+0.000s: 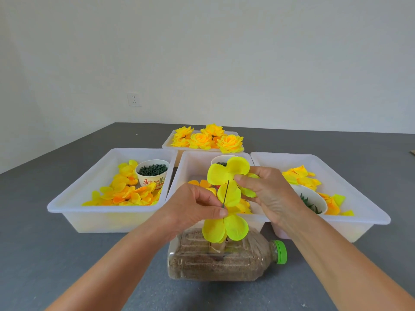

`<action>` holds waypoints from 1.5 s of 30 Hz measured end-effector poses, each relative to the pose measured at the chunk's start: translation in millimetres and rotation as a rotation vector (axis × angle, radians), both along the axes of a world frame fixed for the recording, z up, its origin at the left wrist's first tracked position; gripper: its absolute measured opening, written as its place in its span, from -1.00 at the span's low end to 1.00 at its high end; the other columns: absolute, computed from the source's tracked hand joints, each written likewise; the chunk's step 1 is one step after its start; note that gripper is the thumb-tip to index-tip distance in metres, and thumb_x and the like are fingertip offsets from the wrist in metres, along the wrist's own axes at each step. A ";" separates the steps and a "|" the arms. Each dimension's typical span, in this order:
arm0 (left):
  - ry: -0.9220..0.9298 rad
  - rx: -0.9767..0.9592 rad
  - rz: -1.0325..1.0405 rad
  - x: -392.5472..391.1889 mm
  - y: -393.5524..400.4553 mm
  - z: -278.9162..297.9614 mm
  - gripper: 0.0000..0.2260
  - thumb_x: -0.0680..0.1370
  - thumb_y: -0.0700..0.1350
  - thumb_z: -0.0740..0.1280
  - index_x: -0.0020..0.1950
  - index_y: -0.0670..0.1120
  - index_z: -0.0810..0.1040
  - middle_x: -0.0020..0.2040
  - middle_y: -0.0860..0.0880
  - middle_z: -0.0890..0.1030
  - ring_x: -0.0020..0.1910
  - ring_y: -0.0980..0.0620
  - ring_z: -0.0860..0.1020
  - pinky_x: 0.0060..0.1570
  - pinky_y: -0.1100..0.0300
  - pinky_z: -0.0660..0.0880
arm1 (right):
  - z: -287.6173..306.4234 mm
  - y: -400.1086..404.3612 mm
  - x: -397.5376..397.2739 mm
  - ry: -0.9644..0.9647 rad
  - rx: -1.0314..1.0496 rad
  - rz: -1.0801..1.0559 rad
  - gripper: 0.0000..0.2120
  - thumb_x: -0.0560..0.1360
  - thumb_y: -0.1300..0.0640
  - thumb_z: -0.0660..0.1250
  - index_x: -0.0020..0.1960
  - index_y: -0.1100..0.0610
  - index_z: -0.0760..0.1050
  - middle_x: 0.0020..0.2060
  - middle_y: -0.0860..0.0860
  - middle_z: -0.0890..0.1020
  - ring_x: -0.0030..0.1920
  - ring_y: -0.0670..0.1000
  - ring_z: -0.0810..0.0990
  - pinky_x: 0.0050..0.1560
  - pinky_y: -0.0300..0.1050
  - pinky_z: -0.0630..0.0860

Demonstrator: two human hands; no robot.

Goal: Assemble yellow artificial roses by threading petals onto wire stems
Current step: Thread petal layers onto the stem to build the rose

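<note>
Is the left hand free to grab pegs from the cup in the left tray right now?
Probably not yet. The left hand pinches the wire stem with petals on it. The cup sits open-topped in the left tray with nothing over it, so only the grip stands in the way.

Middle tray's cup mostly behind petals, contents perhaps green pieces.

Bright, even light; soft shadows, wide-angle edge warp.

A plain white wall with a socket meets grey floor.
</note>
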State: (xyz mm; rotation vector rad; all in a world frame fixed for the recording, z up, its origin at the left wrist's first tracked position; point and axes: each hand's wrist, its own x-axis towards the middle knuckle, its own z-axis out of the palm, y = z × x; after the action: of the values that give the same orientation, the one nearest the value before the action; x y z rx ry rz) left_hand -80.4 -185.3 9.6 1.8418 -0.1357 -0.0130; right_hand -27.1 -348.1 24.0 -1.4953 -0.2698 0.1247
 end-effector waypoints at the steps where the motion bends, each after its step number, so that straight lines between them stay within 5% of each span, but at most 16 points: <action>1: -0.001 -0.007 -0.004 0.0 0.1 -0.5 -0.92 0.37 -0.30 0.47 -0.28 -0.15 0.65 -0.26 -0.07 0.67 -0.24 0.11 0.60 -0.15 0.32 0.54 | 0.4 1.0 -1.9 -0.033 -0.006 -0.013 -0.88 0.43 0.30 0.39 -0.19 0.10 0.61 -0.35 0.01 0.68 -0.33 -0.02 0.66 -0.33 -0.17 0.60; 15: 0.001 -0.034 0.019 2.9 0.3 -6.4 -0.94 0.36 -0.28 0.48 -0.21 -0.23 0.64 -0.19 -0.14 0.66 -0.19 0.05 0.58 -0.13 0.29 0.52 | 3.8 -3.9 -20.7 -0.180 0.005 0.050 -0.93 0.42 0.33 0.39 -0.14 0.21 0.63 -0.22 0.17 0.70 -0.21 0.15 0.69 -0.20 -0.04 0.64; 23: -0.005 -0.024 0.016 1.5 -0.3 -4.9 -0.95 0.38 -0.29 0.47 -0.21 -0.24 0.64 -0.19 -0.15 0.64 -0.18 0.02 0.57 -0.14 0.31 0.51 | 0.0 -7.4 -22.1 -0.528 -0.241 -0.047 -0.87 0.37 0.22 0.48 -0.17 0.00 0.66 -0.26 0.00 0.70 -0.21 0.04 0.64 -0.14 0.05 0.57; 27: -0.005 -0.031 0.010 1.3 -0.3 -4.9 -0.96 0.38 -0.29 0.47 -0.22 -0.21 0.64 -0.20 -0.14 0.64 -0.19 0.03 0.57 -0.13 0.30 0.52 | -2.8 -6.8 -22.5 -0.656 -0.297 -0.089 -0.85 0.38 0.29 0.47 -0.10 0.10 0.67 -0.23 -0.10 0.69 -0.22 -0.18 0.61 -0.15 -0.21 0.54; 36: -0.016 -0.038 0.001 -0.3 -1.0 -3.0 -0.93 0.38 -0.31 0.46 -0.27 -0.18 0.62 -0.27 -0.07 0.62 -0.26 0.11 0.56 -0.19 0.37 0.50 | -0.2 -8.9 -22.8 -0.917 -0.428 -0.101 -0.88 0.38 0.31 0.45 -0.08 0.21 0.67 -0.21 0.04 0.67 -0.19 -0.07 0.58 -0.13 -0.23 0.48; 45: -0.014 -0.053 0.006 2.5 1.6 -7.6 -0.93 0.37 -0.28 0.48 -0.18 -0.25 0.65 -0.19 -0.12 0.65 -0.19 0.09 0.57 -0.14 0.34 0.51 | 1.5 -13.5 -20.3 -1.384 -0.685 -0.258 -0.87 0.33 0.34 0.42 -0.12 0.25 0.63 -0.22 0.09 0.67 -0.21 0.14 0.63 -0.21 0.02 0.57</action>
State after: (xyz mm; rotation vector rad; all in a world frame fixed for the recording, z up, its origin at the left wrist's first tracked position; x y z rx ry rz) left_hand -77.9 -183.8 2.0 1.7899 -0.1393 0.0073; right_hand -47.5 -361.6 25.5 -2.0668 -1.2115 -1.1768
